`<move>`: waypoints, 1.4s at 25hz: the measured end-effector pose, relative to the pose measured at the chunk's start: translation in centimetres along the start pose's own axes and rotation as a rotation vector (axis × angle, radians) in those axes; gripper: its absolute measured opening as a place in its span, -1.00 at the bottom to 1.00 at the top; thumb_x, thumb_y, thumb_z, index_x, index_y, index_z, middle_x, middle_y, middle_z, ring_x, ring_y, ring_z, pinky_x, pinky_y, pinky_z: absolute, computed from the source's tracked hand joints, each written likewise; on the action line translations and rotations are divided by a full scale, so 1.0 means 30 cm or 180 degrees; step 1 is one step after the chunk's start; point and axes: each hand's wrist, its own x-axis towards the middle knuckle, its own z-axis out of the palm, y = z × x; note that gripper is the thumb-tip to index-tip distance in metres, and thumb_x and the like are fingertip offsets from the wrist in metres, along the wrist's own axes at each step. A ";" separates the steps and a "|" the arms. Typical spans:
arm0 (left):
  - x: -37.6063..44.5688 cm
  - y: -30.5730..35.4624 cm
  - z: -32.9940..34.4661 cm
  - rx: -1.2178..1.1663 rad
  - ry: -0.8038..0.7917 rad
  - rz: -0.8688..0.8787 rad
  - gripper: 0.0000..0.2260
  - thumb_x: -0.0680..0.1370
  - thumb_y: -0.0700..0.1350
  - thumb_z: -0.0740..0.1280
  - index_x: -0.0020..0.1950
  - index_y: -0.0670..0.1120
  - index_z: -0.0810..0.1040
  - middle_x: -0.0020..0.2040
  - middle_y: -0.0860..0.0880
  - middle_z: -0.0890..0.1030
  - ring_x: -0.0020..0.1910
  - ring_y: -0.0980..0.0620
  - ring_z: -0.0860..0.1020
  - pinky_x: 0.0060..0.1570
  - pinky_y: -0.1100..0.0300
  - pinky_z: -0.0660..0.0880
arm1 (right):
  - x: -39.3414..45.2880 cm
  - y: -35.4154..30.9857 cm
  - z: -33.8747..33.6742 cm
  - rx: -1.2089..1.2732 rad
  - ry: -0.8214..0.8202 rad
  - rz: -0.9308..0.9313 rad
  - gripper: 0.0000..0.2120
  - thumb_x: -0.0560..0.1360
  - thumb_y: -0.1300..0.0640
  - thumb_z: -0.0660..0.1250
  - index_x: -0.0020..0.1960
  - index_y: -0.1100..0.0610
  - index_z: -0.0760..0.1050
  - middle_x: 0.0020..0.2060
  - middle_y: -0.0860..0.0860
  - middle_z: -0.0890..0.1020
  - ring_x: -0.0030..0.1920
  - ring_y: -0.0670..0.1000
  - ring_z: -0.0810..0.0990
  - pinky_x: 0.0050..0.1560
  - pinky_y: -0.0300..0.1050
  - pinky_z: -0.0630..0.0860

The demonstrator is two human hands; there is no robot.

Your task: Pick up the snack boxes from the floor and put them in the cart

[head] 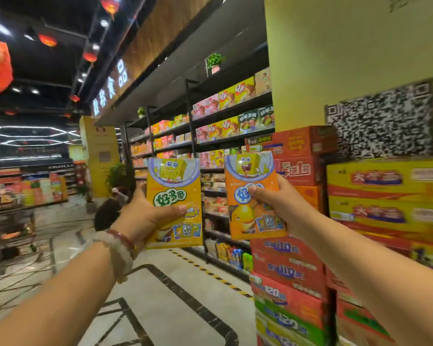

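While both arms reach forward at chest height, the left hand [145, 216] grips a yellow snack box [174, 193] upright; the right hand [283, 208] pinches an orange snack box [253, 181] beside it, near stocked shelves [233, 116].

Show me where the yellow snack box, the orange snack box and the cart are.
yellow snack box [174, 196]: head view, green logo on its front.
orange snack box [248, 211]: head view, middle of its front.
cart [15, 221]: head view, blurred wire basket at left.

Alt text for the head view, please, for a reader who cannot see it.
Two raised hands each hold a cartoon snack box upright in a supermarket aisle: left hand a yellow box, right hand an orange box. A wire cart stands far left.
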 end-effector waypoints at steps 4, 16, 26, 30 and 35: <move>0.023 0.024 0.430 -0.0372 -0.0667 0.0078 -0.08 0.06 -0.22 0.64 0.34 -0.10 0.30 0.10 -0.16 0.61 -0.07 -0.12 0.66 -0.20 0.03 0.62 | -0.214 -0.157 -0.380 -0.0491 0.0643 -0.0171 -0.58 0.44 0.11 0.44 0.25 0.06 0.42 -0.03 0.14 0.68 -0.14 0.15 0.67 -0.12 0.18 0.63; -0.203 0.140 1.861 -0.1167 -0.2604 0.0176 -0.03 0.09 -0.06 0.66 0.40 -0.09 0.26 0.15 -0.14 0.59 -0.08 -0.08 0.65 -0.27 0.09 0.61 | -1.059 -0.640 -1.324 -0.1518 0.2646 -0.0323 -0.42 0.35 0.11 0.52 0.30 0.11 0.38 0.01 0.12 0.66 -0.20 0.02 0.69 -0.29 -0.05 0.62; -0.527 0.342 2.829 -0.1460 -0.3865 0.0379 0.25 -0.16 0.20 0.65 0.45 0.07 0.16 0.29 -0.12 0.49 0.18 -0.15 0.54 0.19 -0.14 0.46 | -1.637 -0.914 -1.781 -0.2134 0.4285 -0.0367 -0.56 0.37 0.00 0.52 0.16 -0.12 0.40 0.08 -0.01 0.62 -0.01 0.01 0.65 0.03 0.08 0.59; -0.730 0.426 3.116 -0.1841 -0.4490 0.0423 0.08 0.09 -0.04 0.65 0.47 -0.05 0.11 0.15 -0.11 0.56 0.10 -0.14 0.58 0.10 -0.06 0.51 | -1.850 -0.985 -1.885 -0.2231 0.4955 -0.0425 -0.44 0.39 0.08 0.49 0.33 0.03 0.35 0.07 0.12 0.66 -0.02 0.18 0.68 -0.05 0.20 0.62; -1.046 0.479 3.411 -0.2098 -0.5360 0.0112 -0.09 0.02 -0.04 0.66 0.29 -0.03 0.33 0.06 -0.10 0.64 -0.04 -0.13 0.65 -0.03 -0.17 0.57 | -2.153 -1.045 -1.936 -0.2329 0.5659 -0.0480 -0.50 0.37 0.09 0.47 0.26 0.04 0.39 0.04 0.14 0.66 -0.09 0.17 0.69 -0.15 0.16 0.63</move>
